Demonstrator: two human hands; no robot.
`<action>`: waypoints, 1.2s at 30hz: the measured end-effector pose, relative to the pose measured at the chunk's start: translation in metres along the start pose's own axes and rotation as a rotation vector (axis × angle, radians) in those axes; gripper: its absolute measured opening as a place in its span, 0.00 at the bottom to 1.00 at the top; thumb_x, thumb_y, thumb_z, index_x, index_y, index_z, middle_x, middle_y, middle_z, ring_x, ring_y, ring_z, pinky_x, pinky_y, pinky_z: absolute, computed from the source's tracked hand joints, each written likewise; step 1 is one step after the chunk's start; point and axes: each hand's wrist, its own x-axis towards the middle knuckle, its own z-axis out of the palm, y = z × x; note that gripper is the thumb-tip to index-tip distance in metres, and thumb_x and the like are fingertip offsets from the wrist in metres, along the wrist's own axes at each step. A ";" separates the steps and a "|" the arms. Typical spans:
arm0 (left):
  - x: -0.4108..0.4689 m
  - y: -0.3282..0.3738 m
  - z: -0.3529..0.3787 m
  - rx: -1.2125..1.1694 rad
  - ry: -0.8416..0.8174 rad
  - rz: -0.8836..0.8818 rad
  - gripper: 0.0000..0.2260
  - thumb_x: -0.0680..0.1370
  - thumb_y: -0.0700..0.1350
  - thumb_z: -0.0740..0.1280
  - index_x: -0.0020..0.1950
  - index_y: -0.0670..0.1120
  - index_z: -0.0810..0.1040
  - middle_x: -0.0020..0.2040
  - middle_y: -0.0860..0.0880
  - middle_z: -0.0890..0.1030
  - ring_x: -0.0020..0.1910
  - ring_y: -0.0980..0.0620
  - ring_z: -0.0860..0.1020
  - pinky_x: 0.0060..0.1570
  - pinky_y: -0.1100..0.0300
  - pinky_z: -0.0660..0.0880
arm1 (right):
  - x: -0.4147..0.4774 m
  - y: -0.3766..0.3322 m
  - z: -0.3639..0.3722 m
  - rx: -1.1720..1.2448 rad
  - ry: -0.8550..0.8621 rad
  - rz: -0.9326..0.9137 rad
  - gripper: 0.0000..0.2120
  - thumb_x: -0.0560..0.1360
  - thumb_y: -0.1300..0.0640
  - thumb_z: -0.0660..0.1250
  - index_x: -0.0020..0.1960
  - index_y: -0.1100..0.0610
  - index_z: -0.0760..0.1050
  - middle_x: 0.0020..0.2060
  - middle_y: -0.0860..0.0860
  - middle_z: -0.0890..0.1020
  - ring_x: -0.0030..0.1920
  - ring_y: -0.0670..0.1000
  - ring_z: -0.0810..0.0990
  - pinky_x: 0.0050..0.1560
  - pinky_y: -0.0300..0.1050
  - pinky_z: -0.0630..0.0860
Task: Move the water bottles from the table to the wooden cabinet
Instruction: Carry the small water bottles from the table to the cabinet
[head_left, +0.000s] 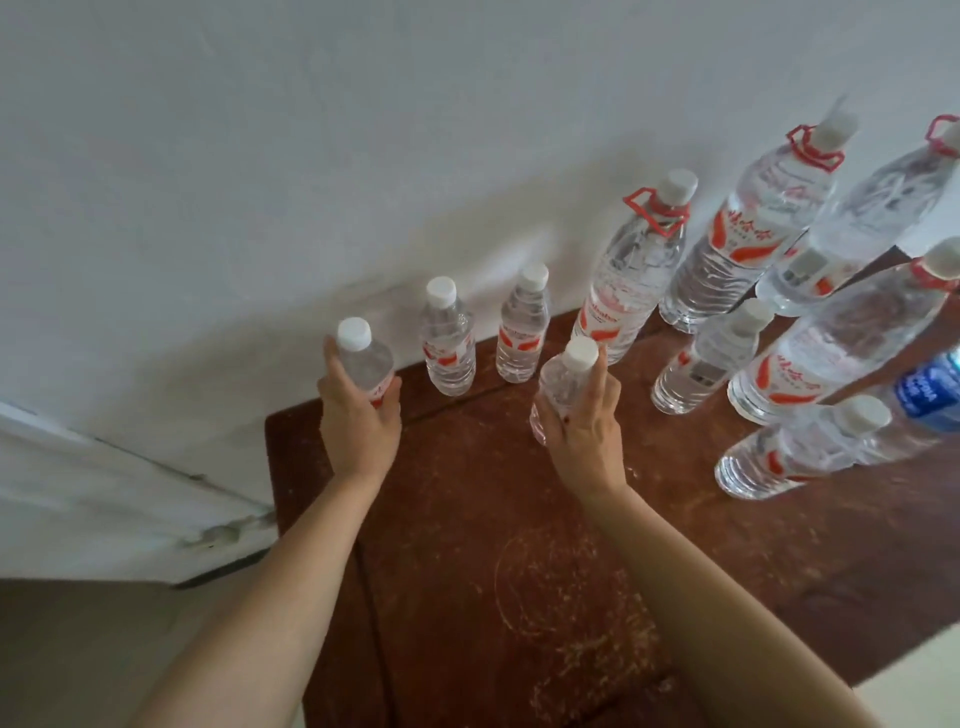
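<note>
Small clear water bottle (363, 358), white cap, red label, held upright in left hand (358, 431) at back left corner of brown wooden top (467, 545). Second small bottle (561, 387) gripped in right hand (584, 436), nearer the middle. Two more small bottles (449, 343) upright along the back edge. Large red-handled bottles (623, 280) and a blue-labelled bottle (930, 389) toward the right edge.

Six small bottles (447, 338); four large bottles (748, 223); one blue-label bottle (930, 389)
</note>
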 end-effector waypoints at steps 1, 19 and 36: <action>-0.004 -0.005 -0.002 0.022 -0.021 0.035 0.41 0.78 0.50 0.72 0.82 0.43 0.51 0.71 0.35 0.70 0.60 0.31 0.78 0.50 0.40 0.77 | -0.005 -0.003 -0.002 -0.003 0.013 0.024 0.44 0.80 0.52 0.70 0.78 0.41 0.38 0.67 0.65 0.67 0.54 0.69 0.79 0.45 0.55 0.77; -0.111 0.057 -0.038 0.099 -0.329 0.318 0.39 0.78 0.53 0.70 0.82 0.54 0.50 0.56 0.40 0.76 0.47 0.37 0.81 0.37 0.53 0.69 | -0.119 -0.029 -0.103 -0.210 -0.092 0.049 0.48 0.81 0.51 0.67 0.76 0.31 0.29 0.68 0.58 0.68 0.51 0.62 0.81 0.40 0.52 0.77; -0.447 0.287 -0.086 -0.230 -0.486 1.282 0.36 0.79 0.54 0.69 0.82 0.52 0.55 0.63 0.35 0.79 0.44 0.36 0.83 0.36 0.45 0.80 | -0.439 -0.077 -0.458 -0.758 0.606 0.347 0.47 0.78 0.46 0.69 0.81 0.40 0.37 0.61 0.58 0.71 0.48 0.60 0.83 0.30 0.54 0.82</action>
